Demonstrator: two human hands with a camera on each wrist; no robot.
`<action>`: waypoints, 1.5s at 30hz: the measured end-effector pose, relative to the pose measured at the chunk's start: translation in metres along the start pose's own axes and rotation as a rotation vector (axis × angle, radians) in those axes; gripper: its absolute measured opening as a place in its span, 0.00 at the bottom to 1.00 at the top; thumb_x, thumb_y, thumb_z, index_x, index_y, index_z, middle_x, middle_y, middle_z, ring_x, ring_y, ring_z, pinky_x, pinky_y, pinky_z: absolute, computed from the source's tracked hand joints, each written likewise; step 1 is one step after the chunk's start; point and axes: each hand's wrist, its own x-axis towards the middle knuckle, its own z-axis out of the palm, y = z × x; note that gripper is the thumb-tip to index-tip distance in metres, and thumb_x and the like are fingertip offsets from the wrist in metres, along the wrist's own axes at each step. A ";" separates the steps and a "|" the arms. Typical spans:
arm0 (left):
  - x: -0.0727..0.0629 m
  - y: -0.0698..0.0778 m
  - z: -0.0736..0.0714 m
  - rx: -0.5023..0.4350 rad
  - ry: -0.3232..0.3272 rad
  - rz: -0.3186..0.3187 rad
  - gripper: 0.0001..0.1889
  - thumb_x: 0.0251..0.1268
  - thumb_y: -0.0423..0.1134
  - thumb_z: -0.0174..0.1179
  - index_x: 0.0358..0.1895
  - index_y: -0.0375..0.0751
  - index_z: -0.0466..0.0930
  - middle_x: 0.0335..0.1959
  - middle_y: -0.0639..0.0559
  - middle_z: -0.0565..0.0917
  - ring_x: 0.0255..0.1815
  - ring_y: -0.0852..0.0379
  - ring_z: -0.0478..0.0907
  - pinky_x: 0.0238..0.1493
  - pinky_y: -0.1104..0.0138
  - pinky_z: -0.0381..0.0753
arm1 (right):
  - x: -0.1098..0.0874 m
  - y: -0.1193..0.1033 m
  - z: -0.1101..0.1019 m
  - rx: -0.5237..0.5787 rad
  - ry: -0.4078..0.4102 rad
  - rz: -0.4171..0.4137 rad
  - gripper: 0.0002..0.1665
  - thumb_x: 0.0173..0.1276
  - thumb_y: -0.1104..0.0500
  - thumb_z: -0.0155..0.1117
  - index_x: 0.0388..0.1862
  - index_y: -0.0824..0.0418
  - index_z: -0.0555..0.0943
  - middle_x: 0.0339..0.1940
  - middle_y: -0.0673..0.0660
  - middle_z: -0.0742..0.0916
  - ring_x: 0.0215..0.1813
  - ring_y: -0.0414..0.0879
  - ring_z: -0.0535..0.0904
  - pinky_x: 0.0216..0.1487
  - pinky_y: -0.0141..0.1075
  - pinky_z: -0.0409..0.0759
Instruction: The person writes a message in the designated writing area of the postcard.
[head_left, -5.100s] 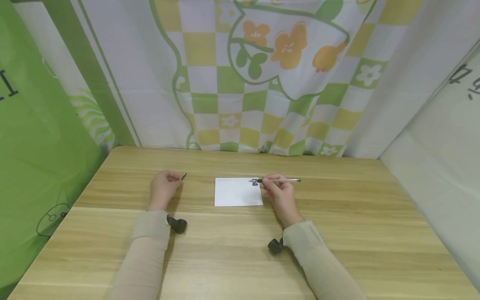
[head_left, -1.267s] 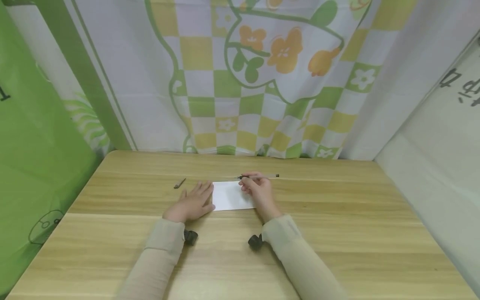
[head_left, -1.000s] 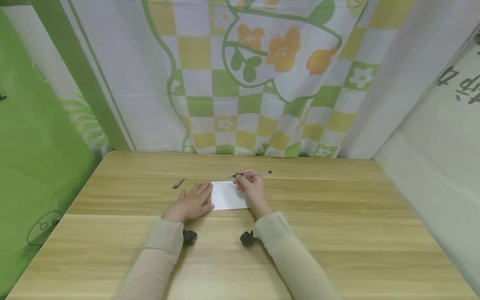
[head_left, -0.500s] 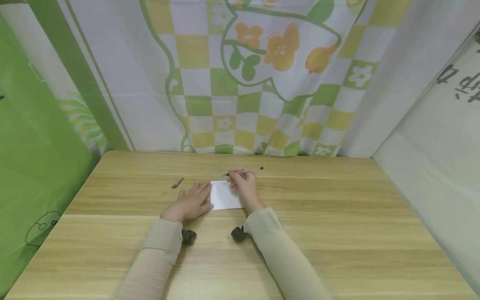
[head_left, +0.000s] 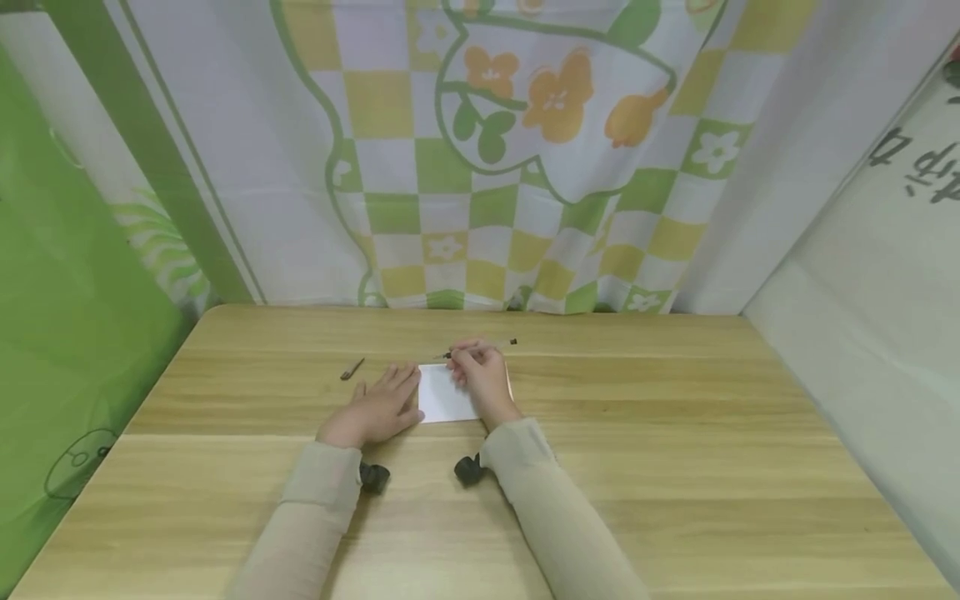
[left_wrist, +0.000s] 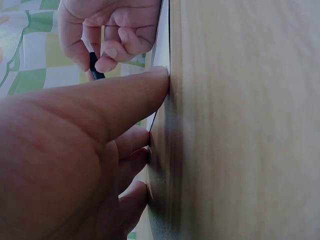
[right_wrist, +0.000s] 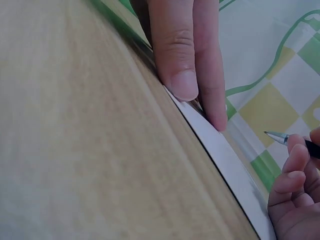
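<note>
A white sheet of paper (head_left: 442,398) lies on the wooden table. My left hand (head_left: 375,410) rests flat with spread fingers at its left edge; in the right wrist view the left thumb (right_wrist: 184,85) presses on the paper's corner. My right hand (head_left: 483,379) lies over the paper's right part and hides some of it. Between thumb and fingers it pinches a pen (head_left: 512,342) with a clear barrel and dark grip. The bare pen tip (right_wrist: 274,136) points left and shows raised above the paper in the right wrist view.
A dark pen cap (head_left: 352,368) lies left of the paper, beyond the left hand. The wooden table (head_left: 675,467) reaches back to a checked, flowered curtain (head_left: 495,217). A green cloth (head_left: 67,275) hangs at the left and a pale wall panel (head_left: 877,275) stands at the right.
The left hand has let go of the pen cap, leaving it on the table, and moved onto the paper's left edge. The right hand with the pen has moved left over the paper.
</note>
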 end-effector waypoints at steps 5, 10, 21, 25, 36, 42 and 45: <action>-0.001 -0.004 0.005 -0.017 0.011 0.012 0.40 0.79 0.54 0.49 0.81 0.34 0.45 0.83 0.38 0.41 0.82 0.34 0.34 0.69 0.26 0.29 | 0.000 0.009 0.000 -0.043 -0.008 -0.003 0.08 0.68 0.65 0.61 0.44 0.68 0.82 0.29 0.56 0.85 0.26 0.41 0.76 0.28 0.28 0.76; 0.001 -0.005 0.007 -0.016 0.025 0.015 0.40 0.78 0.54 0.50 0.81 0.33 0.47 0.83 0.37 0.43 0.82 0.32 0.36 0.68 0.25 0.30 | -0.001 0.011 0.001 -0.136 -0.020 -0.032 0.08 0.68 0.64 0.61 0.40 0.68 0.84 0.39 0.53 0.85 0.31 0.40 0.79 0.33 0.28 0.79; 0.013 -0.019 0.016 0.018 0.040 -0.005 0.40 0.78 0.53 0.50 0.82 0.38 0.45 0.83 0.42 0.41 0.82 0.36 0.34 0.70 0.27 0.31 | -0.001 0.010 0.000 -0.246 -0.038 -0.082 0.10 0.70 0.61 0.60 0.42 0.65 0.85 0.38 0.55 0.85 0.31 0.41 0.78 0.34 0.31 0.76; 0.005 -0.013 0.013 -0.004 0.031 0.008 0.40 0.78 0.53 0.50 0.81 0.35 0.46 0.83 0.39 0.42 0.82 0.33 0.35 0.69 0.27 0.30 | -0.005 0.013 0.000 -0.272 -0.039 -0.081 0.10 0.71 0.61 0.60 0.42 0.65 0.85 0.32 0.53 0.85 0.29 0.41 0.77 0.33 0.31 0.75; 0.013 -0.015 0.010 0.014 0.054 0.016 0.40 0.78 0.52 0.50 0.82 0.36 0.45 0.83 0.40 0.42 0.82 0.34 0.34 0.69 0.26 0.30 | 0.003 0.009 -0.002 -0.346 -0.028 -0.130 0.11 0.70 0.60 0.61 0.33 0.67 0.86 0.44 0.52 0.84 0.44 0.45 0.80 0.47 0.36 0.79; 0.007 -0.009 0.005 0.002 0.024 0.008 0.41 0.79 0.55 0.48 0.82 0.36 0.44 0.83 0.40 0.41 0.82 0.35 0.34 0.70 0.27 0.29 | 0.001 0.011 -0.001 -0.357 -0.034 -0.142 0.08 0.69 0.60 0.63 0.34 0.64 0.85 0.40 0.51 0.85 0.39 0.44 0.81 0.44 0.35 0.80; 0.005 -0.008 0.004 -0.012 0.019 0.015 0.40 0.79 0.55 0.48 0.82 0.36 0.44 0.83 0.39 0.42 0.82 0.35 0.33 0.70 0.27 0.28 | 0.000 0.013 0.000 -0.364 -0.034 -0.160 0.07 0.70 0.59 0.64 0.36 0.61 0.85 0.35 0.51 0.87 0.37 0.44 0.82 0.42 0.35 0.81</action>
